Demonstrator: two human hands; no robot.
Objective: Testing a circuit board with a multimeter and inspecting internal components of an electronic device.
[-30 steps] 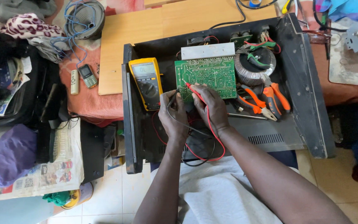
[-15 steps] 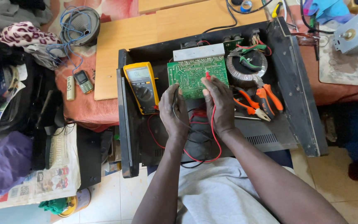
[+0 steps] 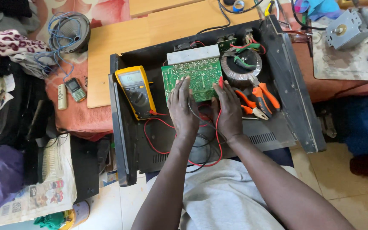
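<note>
Both hands rest fingers-forward on the near edge of the green rectangular circuit board (image 3: 192, 77) inside the black metal chassis (image 3: 297, 106), left hand (image 3: 183, 108) grasping a black probe, right hand (image 3: 227, 110) a red one.

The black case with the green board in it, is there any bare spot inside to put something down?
Yes: the black case floor is bare right of the right hand, below the orange pliers. Some room lies below the yellow meter, though red wires loop there. Around the green board it is crowded.
</note>
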